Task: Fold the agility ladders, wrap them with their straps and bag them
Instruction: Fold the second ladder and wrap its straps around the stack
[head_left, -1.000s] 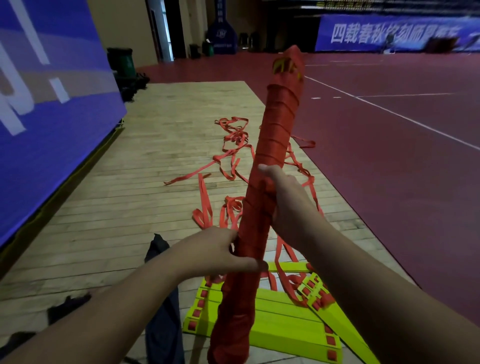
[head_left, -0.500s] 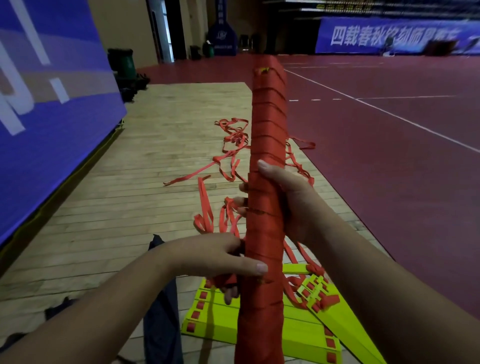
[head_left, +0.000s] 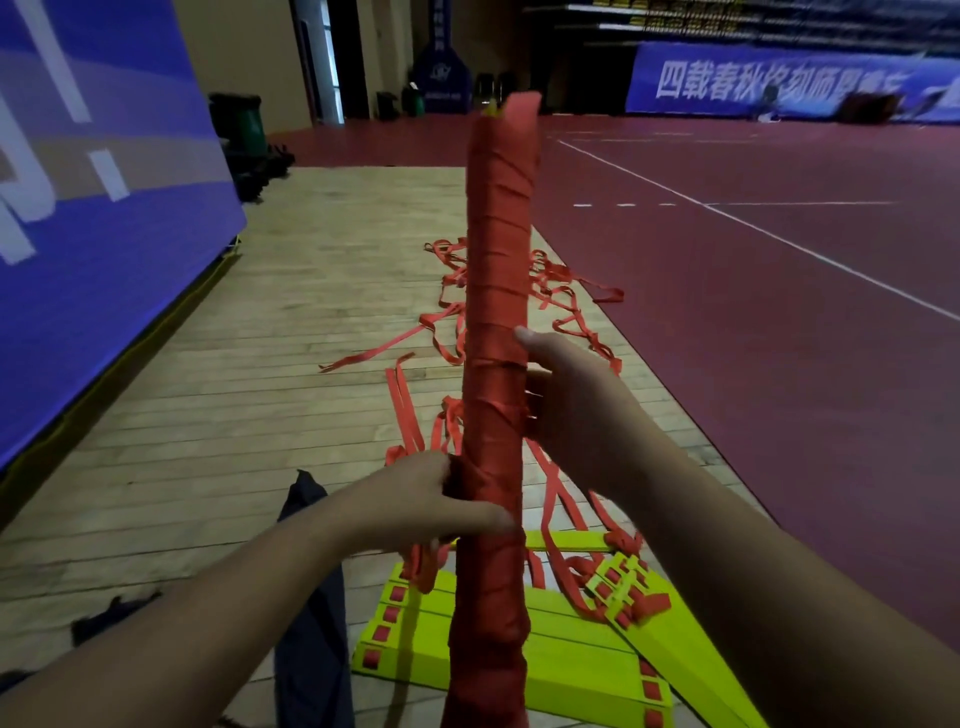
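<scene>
A long ladder bundle (head_left: 497, 270), wound tight in red strap, stands nearly upright in front of me. My left hand (head_left: 421, 501) grips its lower part, thumb laid across the front. My right hand (head_left: 566, 410) holds it from the right, a little higher, fingers behind the bundle. On the floor below lies a second ladder: yellow-green rungs (head_left: 571, 654) stacked flat, some leaning at the right, with loose red straps (head_left: 561, 291) trailing away over the boards. A dark bag (head_left: 311, 613) lies on the floor at the left of the rungs.
The wooden floor (head_left: 291, 332) runs ahead, with a blue banner wall (head_left: 104, 208) along its left. A red court (head_left: 779, 312) with white lines lies to the right. Dark bins (head_left: 241, 122) stand at the far left end.
The bundle swung from leaning right to nearly upright and came closer to me. My right hand shifted round to its right side; my left hand kept its low grip.
</scene>
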